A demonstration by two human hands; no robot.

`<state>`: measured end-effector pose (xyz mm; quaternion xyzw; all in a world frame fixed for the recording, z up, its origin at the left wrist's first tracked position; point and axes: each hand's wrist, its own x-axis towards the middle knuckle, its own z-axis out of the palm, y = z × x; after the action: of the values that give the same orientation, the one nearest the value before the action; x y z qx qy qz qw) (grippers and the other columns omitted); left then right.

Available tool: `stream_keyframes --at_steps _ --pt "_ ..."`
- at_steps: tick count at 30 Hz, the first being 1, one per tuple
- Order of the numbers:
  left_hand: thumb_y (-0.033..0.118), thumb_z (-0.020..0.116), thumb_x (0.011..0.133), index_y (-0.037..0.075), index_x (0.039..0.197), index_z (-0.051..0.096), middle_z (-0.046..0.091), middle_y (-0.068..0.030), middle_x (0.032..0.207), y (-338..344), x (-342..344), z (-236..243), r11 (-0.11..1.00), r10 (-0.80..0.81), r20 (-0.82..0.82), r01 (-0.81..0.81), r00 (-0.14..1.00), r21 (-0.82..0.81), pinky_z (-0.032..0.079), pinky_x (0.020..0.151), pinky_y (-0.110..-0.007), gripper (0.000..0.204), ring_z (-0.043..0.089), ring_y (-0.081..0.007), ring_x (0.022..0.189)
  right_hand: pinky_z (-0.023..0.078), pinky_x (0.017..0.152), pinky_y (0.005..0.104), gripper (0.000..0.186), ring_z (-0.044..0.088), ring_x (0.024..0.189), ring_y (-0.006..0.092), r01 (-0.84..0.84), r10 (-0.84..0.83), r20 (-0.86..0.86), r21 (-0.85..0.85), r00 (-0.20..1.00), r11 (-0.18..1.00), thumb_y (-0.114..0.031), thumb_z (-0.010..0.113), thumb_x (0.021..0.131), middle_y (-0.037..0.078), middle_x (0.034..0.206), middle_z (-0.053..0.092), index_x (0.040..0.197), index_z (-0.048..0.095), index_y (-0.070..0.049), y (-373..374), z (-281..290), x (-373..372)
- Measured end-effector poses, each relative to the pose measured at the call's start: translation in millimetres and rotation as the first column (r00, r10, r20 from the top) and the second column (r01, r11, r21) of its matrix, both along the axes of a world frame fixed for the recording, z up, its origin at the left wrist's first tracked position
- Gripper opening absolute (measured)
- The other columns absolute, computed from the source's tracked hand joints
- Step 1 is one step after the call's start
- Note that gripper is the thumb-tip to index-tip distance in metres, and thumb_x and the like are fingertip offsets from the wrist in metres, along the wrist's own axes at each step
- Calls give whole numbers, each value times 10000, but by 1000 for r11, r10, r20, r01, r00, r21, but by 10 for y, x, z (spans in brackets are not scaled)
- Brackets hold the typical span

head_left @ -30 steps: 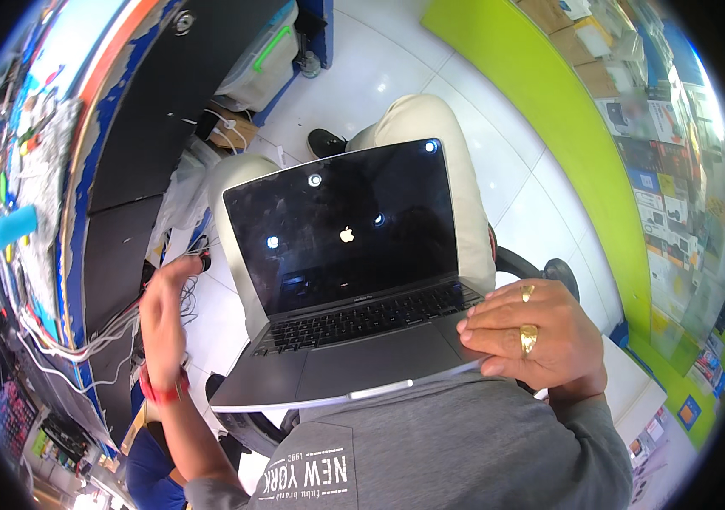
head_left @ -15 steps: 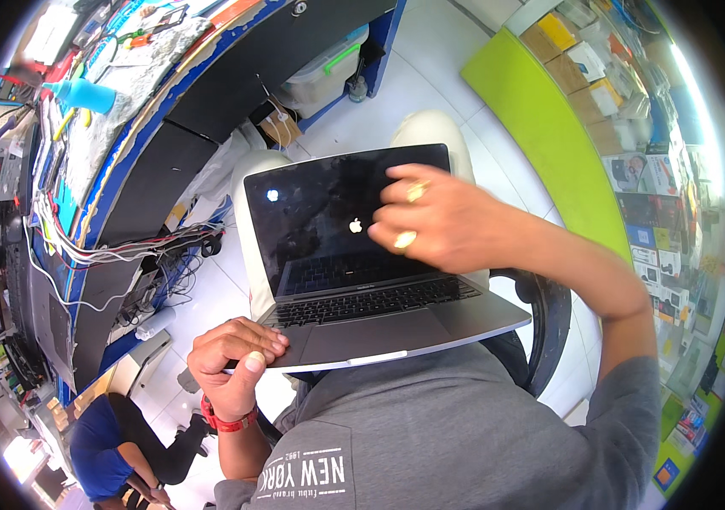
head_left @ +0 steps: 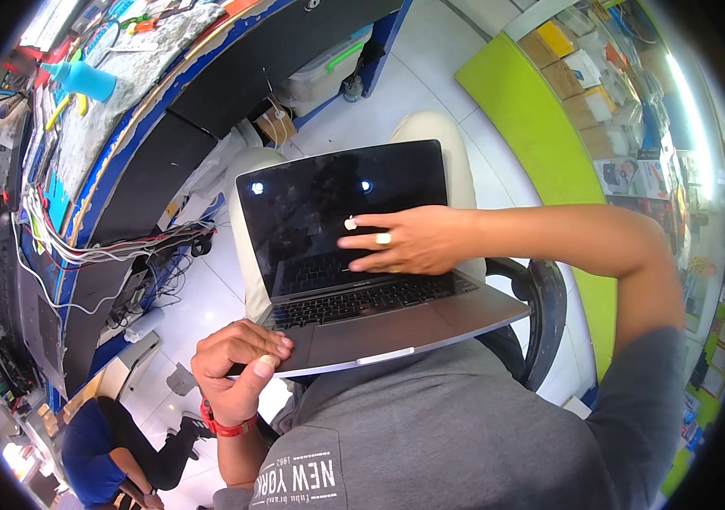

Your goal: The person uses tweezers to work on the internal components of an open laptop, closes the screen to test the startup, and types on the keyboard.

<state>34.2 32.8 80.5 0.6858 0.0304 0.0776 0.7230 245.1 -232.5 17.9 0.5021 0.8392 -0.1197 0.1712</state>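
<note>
An unfolded grey laptop point(head_left: 379, 327) rests across my lap, its dark screen point(head_left: 311, 200) smudged, with a small white symbol near the middle and two bright reflections. The laptop's front left corner is pinched by my left hand point(head_left: 239, 357), fingers on the palm rest and thumb at the front edge; a red watch point(head_left: 231, 421) circles that wrist. My right hand point(head_left: 413, 240), wearing gold-coloured rings, reaches over the lower right of the screen. Its fingers are stretched out and apart, holding nothing. Whether they touch the glass I cannot tell.
To the left stands a cluttered workbench point(head_left: 158, 93) with a blue bottle point(head_left: 86, 81) on it and loose cables point(head_left: 116, 246) hanging off its edge. A green-edged display case point(head_left: 541, 144) is at the right. Another person point(head_left: 103, 455) is at the lower left.
My right hand has moved down the screen from its upper right, uncovering a reflection there, and its fingers have straightened. My left hand keeps its hold on the laptop corner.
</note>
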Motion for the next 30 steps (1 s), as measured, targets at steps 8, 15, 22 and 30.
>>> stream_keyframes --at_steps 8,15,22,30 --pt "102 735 876 -3 726 649 718 -167 755 47 -27 -70 999 20 21 -19 1000 -47 626 769 -423 203 745 -286 759 462 1093 484 265 602 1261 329 346 -344 -85 22 935 938 -192 714 852 54 1138 732 1086 798 -102 -1278 311 123" --pt "161 713 889 -1 718 629 698 -166 744 -13 -56 -74 999 41 51 -39 998 -33 620 748 -410 250 718 -269 727 533 777 425 265 669 826 327 933 -813 -458 144 359 330 -301 764 938 97 831 664 883 713 -46 -1140 14 -47" --pt "137 692 881 -7 694 601 680 -167 719 51 -106 -177 990 124 58 -120 991 -74 625 713 -412 252 708 -270 695 547 780 411 355 709 827 323 884 -602 -652 -276 -460 -377 -334 670 1039 145 922 728 1130 685 8 -950 -404 -193" --pt "119 685 833 10 661 551 672 -175 704 -1 -172 -224 983 160 67 -152 985 -105 627 677 -403 244 700 -268 673 543 743 386 392 726 757 266 870 -550 -712 -180 -438 -460 -352 653 1039 169 806 747 1025 767 24 -521 -494 242"
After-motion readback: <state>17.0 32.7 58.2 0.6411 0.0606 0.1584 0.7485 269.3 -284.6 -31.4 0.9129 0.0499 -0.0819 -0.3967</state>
